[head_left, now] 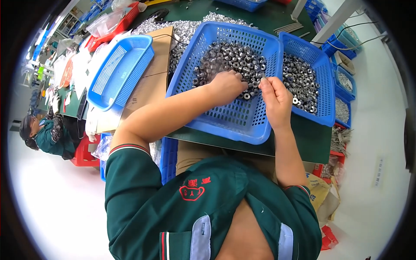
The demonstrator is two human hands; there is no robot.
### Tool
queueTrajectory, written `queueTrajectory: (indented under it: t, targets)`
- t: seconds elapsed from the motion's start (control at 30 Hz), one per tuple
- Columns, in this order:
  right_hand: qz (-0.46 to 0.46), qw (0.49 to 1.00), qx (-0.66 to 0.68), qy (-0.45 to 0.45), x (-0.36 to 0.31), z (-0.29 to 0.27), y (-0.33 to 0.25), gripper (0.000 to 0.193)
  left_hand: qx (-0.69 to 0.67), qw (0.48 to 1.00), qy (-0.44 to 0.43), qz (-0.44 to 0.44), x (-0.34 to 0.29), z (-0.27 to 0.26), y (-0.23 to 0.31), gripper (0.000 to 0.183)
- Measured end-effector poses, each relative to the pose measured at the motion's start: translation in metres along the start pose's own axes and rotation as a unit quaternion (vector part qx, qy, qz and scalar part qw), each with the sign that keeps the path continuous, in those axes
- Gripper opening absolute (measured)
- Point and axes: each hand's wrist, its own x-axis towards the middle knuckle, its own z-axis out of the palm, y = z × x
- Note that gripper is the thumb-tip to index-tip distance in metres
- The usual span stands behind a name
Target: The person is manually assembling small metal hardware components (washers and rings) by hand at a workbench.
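Observation:
A blue perforated plastic basket stands in front of me with a heap of small, dark grey metal rings inside. My left hand reaches into it, fingers curled down at the heap; whatever they grip is hidden. At the basket's right side my right hand is closed in a pinch, thumb against finger. A thin, greyish end sticks out at its fingertips, too small to name. To the right, a second blue basket holds more such metal rings.
A shallow light-blue basket lies on cardboard at the left. Loose shiny metal parts cover the green table behind. Thin metal rods lie at the back right, near a white post. Another person sits far left.

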Motion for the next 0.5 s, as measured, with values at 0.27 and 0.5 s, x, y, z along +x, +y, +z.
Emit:
queueTrajectory:
  t: [0.27, 0.5]
  targets:
    - [-0.001, 1.0, -0.016, 0.0, 0.0006, 0.0001, -0.0021, 0.017, -0.127, 0.991, -0.027, 0.016, -0.0001, 0.0046, -0.0051, 0.015]
    - [-0.009, 1.0, -0.021, -0.001, -0.0013, -0.0012, -0.001, 0.017, -0.149, 0.984, -0.093, -0.036, 0.0041, -0.0044, -0.0065, 0.015]
